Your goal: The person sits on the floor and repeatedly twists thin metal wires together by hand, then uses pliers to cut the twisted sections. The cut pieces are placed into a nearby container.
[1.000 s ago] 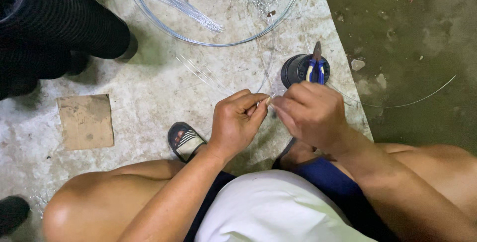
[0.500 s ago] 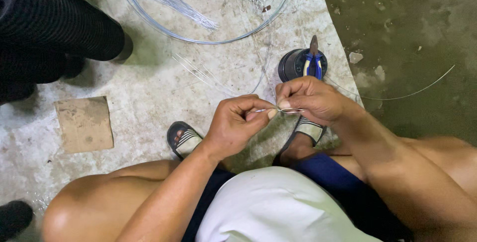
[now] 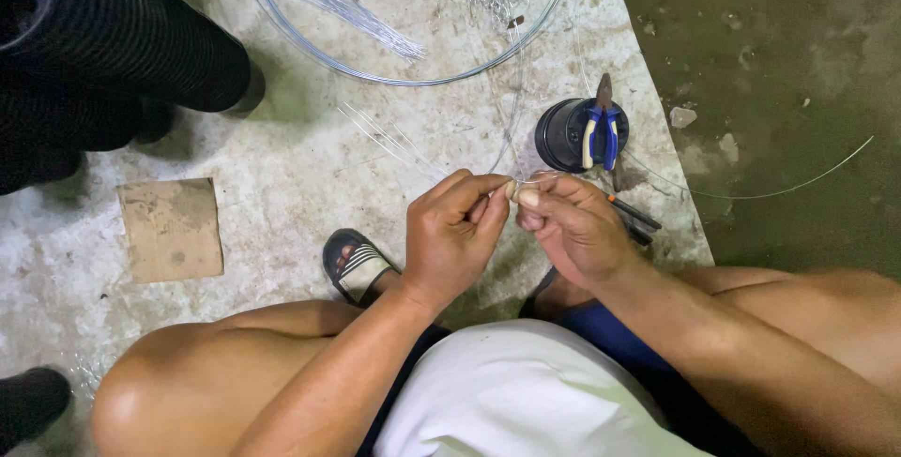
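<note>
Steel wire [image 3: 526, 178]: thin strand, pinched right between both thumbs, just in front of the sandal [image 3: 355, 266]
Left hand [image 3: 452, 232]: fingers curled tight, nipping the wire
Right hand [image 3: 574, 227]: same deal, fingertips closed on it
Pliers [image 3: 601, 129]: blue-yellow handles, lying on a black tub [image 3: 563, 135], just past the hands
Wire hoop [image 3: 413, 16]: furthest out, on the concrete
</note>
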